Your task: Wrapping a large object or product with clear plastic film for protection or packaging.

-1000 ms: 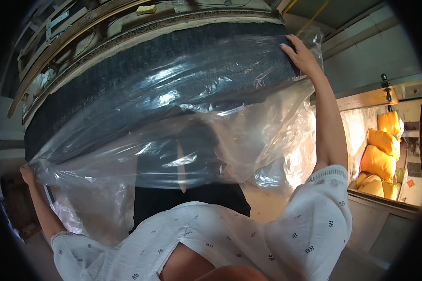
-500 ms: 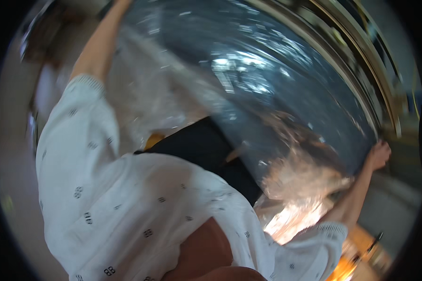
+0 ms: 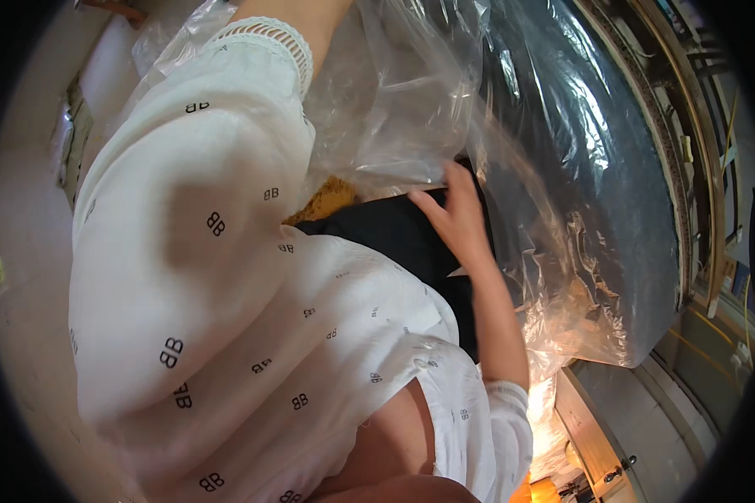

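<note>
A large clear plastic sheet (image 3: pixel 394 109) spreads in wrinkled, shiny folds in front of me and over a dark surface (image 3: pixel 637 184) at the right. My right hand (image 3: pixel 457 210) is beside the sheet's near edge, above my black-clothed lap (image 3: pixel 394 226). Its thumb and fingers stand apart, the fingertips at the plastic's edge; I see no grip on it. My left arm (image 3: pixel 289 12) reaches up past the top of the picture, so the left hand is out of sight.
A long metal-edged frame (image 3: pixel 679 142) curves along the right side. Below it stand pale cabinet fronts (image 3: pixel 637 411) and a wooden drawer with a dark knob (image 3: pixel 591 436). A fuzzy yellow-brown piece (image 3: pixel 331 199) lies beside my lap. Pale floor (image 3: pixel 25 335) runs along the left.
My right hand has left the sheet's far right corner and come in toward my lap. The left arm has swung rightward, its hand out of view. The sheet has shifted and hangs in looser folds.
</note>
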Demonstrator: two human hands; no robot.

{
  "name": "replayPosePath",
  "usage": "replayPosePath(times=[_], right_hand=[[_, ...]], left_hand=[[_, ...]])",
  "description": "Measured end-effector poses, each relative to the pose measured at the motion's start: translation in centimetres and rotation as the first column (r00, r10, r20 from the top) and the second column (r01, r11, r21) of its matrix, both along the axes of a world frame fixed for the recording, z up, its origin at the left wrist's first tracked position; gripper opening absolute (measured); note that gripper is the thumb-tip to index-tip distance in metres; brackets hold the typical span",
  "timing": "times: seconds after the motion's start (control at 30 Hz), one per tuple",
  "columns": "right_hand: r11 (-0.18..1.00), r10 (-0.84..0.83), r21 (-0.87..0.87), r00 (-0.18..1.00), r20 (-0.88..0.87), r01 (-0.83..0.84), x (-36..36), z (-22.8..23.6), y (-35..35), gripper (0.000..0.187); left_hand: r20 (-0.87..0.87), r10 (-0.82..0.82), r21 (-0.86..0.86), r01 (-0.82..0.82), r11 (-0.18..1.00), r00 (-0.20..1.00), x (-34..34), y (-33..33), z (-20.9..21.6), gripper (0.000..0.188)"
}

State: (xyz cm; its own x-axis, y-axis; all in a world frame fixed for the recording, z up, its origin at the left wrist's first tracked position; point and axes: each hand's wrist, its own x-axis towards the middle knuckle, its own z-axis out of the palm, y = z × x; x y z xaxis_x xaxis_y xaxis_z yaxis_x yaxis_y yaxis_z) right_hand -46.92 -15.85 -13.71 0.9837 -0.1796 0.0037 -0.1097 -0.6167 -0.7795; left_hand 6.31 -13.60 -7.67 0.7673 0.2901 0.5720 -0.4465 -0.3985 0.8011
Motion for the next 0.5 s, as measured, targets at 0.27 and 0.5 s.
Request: replayPosePath(times=[0.27,0.5], right_hand=[[0.083,-0.528,0.987,0.846,-0.072,0.136,-6.3,10.1,-8.9,0.039],[0.630,-0.543,0.769,0.770,0.335,0.110,-11.2,11.0,-10.8,0.065]], left_hand=[[-0.019,-0.046,-0.010,0.046,0.999,0.999,0.3,0.4,-2.6,0.018],[0.045,-0.063,0.016,0.062,0.998,0.997,2.8,-1.2,-3.9,0.023]])
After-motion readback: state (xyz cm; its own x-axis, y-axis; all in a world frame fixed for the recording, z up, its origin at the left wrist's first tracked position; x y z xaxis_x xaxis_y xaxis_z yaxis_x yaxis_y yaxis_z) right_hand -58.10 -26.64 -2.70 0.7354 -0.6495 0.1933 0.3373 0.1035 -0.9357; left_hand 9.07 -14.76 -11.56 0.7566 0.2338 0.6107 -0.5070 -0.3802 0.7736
